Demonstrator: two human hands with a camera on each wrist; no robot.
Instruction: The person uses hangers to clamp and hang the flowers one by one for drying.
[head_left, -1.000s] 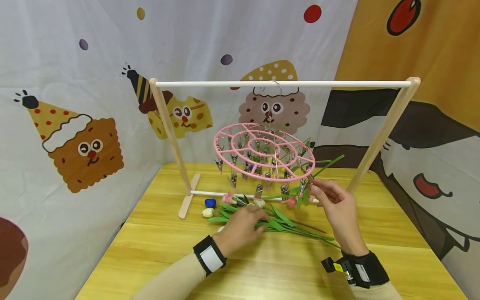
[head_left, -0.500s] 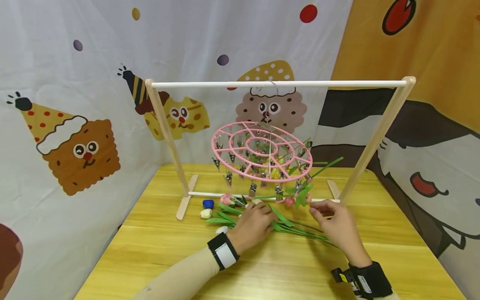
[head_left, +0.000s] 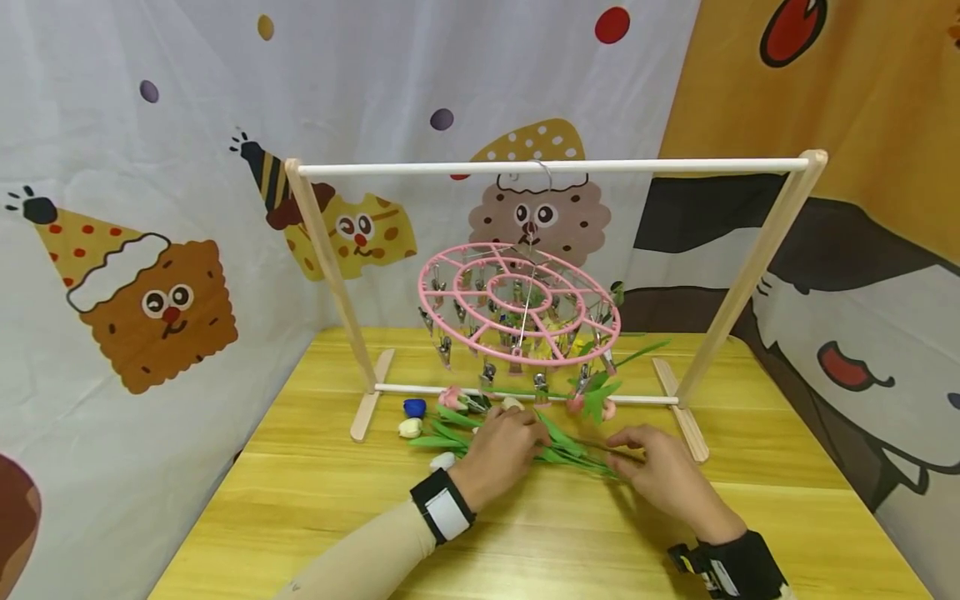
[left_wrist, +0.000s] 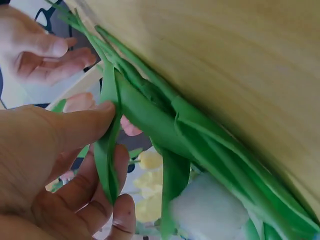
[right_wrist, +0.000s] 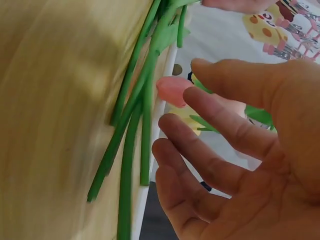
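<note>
A bunch of artificial tulips with green leaves and stems (right_wrist: 132, 115) lies on the table. Among their heads are a blue tulip (head_left: 414, 407), a cream one (head_left: 410, 427) and a white one (left_wrist: 210, 210). My left hand (head_left: 506, 450) is over the middle of the bunch, pinching a green tulip leaf (left_wrist: 106, 155) between thumb and fingers. At the stem ends is my right hand (head_left: 667, 475), its fingers relaxed and spread apart with nothing between them. In the right wrist view the stems run just beside its fingertips.
A round pink clip hanger (head_left: 551, 363) with metal clips hangs from the stand's white bar (head_left: 420, 168), with flowers clipped to it. Pink flowers (head_left: 575, 403) dangle low at its right. Wooden stand legs (head_left: 330, 267) flank the flowers. A printed curtain (head_left: 375, 75) backs the table (head_left: 315, 483).
My right hand has left the hanger's right-hand clip and come down to the stem ends. My left hand has shifted slightly right over the bunch. The hanger has turned a little.
</note>
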